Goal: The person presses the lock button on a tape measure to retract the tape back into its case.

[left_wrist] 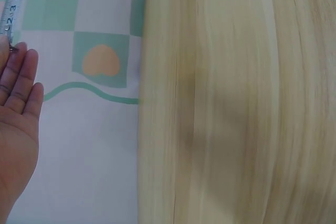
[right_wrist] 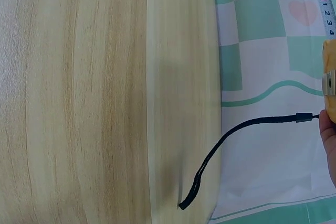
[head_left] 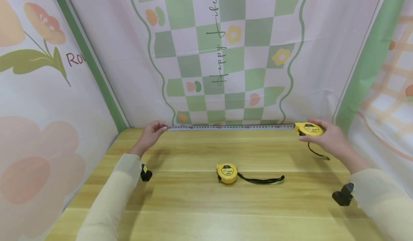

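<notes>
The right hand grips a rounded yellow-and-black tape measure; the left hand pinches its straight white numbered blade.

Bright, diffuse light casts soft shadows on the wooden table.

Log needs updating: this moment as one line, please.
left hand: pinches end of tape blade | right hand: grips yellow tape measure | tape blade: stretched between hands | second tape measure: on wooden table
</notes>
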{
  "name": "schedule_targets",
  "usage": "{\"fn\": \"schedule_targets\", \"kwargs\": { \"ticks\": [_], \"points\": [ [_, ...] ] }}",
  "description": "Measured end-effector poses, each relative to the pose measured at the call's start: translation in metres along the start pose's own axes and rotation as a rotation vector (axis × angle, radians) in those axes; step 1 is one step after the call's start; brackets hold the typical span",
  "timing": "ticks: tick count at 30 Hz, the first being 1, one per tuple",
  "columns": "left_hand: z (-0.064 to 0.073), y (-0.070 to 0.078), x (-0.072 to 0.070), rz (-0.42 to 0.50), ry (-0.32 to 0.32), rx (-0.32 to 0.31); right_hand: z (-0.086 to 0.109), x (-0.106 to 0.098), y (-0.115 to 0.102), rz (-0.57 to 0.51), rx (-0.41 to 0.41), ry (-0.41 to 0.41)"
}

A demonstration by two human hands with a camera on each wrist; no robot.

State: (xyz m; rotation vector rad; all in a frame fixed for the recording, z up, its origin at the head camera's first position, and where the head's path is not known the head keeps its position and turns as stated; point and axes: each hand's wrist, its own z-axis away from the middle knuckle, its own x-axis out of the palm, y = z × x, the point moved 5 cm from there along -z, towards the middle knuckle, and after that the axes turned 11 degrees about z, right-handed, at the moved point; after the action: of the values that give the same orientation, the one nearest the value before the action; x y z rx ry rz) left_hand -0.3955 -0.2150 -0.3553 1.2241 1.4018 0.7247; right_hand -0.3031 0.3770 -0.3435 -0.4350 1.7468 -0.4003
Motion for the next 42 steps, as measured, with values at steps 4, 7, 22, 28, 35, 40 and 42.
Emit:
{"fn": "schedule_targets", "kwargs": {
  "ticks": [4,7,22,28,35,40,42],
  "points": [
    [-0.001,0.001,0.003,0.012,-0.004,0.001,0.001,-0.001,-0.003,-0.006,0.002,0.003],
    [-0.002,0.001,0.005,0.034,-0.012,0.006,0.001,-0.001,-0.005,-0.015,0.003,0.003],
    [-0.002,0.003,0.010,0.058,-0.036,0.035,0.003,-0.001,-0.007,-0.037,-0.004,0.002],
    [-0.003,0.003,0.013,0.041,-0.039,0.032,0.004,0.000,-0.009,-0.032,-0.008,0.012],
    [-0.004,0.003,0.015,0.034,-0.043,0.035,0.002,0.005,-0.011,-0.045,-0.009,0.013],
    [-0.006,0.003,0.018,0.064,-0.057,0.045,0.000,0.007,-0.011,-0.050,-0.009,0.013],
    [-0.006,0.003,0.019,0.073,-0.057,0.046,0.000,0.007,-0.012,-0.048,-0.009,0.015]
  ]
}}
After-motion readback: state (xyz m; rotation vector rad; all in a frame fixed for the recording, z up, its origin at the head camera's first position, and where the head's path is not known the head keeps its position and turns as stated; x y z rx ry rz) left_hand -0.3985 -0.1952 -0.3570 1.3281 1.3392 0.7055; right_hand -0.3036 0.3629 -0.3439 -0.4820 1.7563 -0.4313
